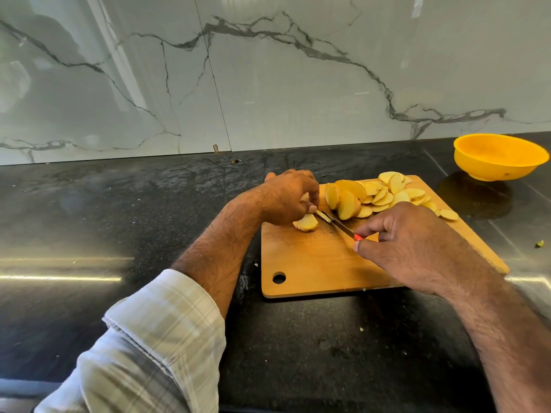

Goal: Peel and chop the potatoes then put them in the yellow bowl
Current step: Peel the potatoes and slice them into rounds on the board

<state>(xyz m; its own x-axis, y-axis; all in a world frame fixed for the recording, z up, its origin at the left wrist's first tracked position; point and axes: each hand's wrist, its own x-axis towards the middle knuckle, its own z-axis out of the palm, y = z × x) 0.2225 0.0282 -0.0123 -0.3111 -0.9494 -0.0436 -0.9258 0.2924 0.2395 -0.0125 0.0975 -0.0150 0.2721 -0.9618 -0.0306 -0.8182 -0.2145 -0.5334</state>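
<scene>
Wooden board: we take the cutting board (313, 263) as landmark; it lies flat on the black counter (119, 219), hanging hole at its near left corner.
Left hand: our left hand (287, 196) sits over the board's far left corner, fingers curled down, pinching a potato piece (306, 223) against the board.
Right hand: our right hand (417, 242) is over the board's right half, fingers curled round the red handle of the knife (340, 224).
Knife: blade points left toward the potato piece, tip right at the left fingertips.
Slices: a heap of potato slices (384, 195) covers the board's far right part; some still show skin.
Bowl: yellow bowl (501, 158) stands on the counter beyond the board's far right corner, well apart; we see no potato in it.
Sleeve: checked sleeve (149, 338) on the left arm, near left of the board.
</scene>
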